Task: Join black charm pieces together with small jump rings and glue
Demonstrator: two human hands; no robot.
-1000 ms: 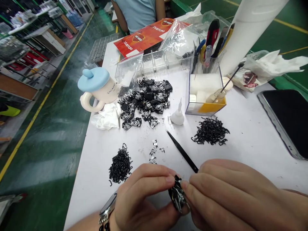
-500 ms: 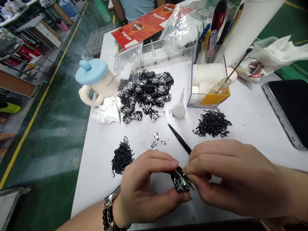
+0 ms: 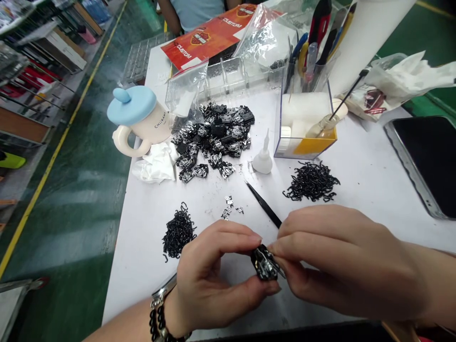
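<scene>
My left hand (image 3: 221,275) holds a small black part with silver metal fittings (image 3: 263,262) between thumb and forefinger. At the right edge of that part, my right hand (image 3: 335,259) is closed in a pinch. A thin silver sliver shows by its fingertips; what they grip is mostly hidden. Black tweezers (image 3: 262,203) lie on the table, their rear end covered by my right hand. Tiny silver pieces (image 3: 228,202) are scattered left of the tweezers. One pile of small black hooks (image 3: 179,232) lies beyond my left wrist, another pile of black hooks (image 3: 312,181) beyond my right hand.
A heap of black-and-silver parts (image 3: 217,135) lies near the lidded mug (image 3: 142,118) and crumpled tissue (image 3: 156,161). A white dropper bottle (image 3: 262,159) stands left of the clear tool box (image 3: 306,149). A phone (image 3: 427,161) lies right. Across the table sits a person (image 3: 199,14).
The whole view has shifted slightly. The held part is tilted a little differently, and both hands keep their grip on or at it. The things on the table stay put.
</scene>
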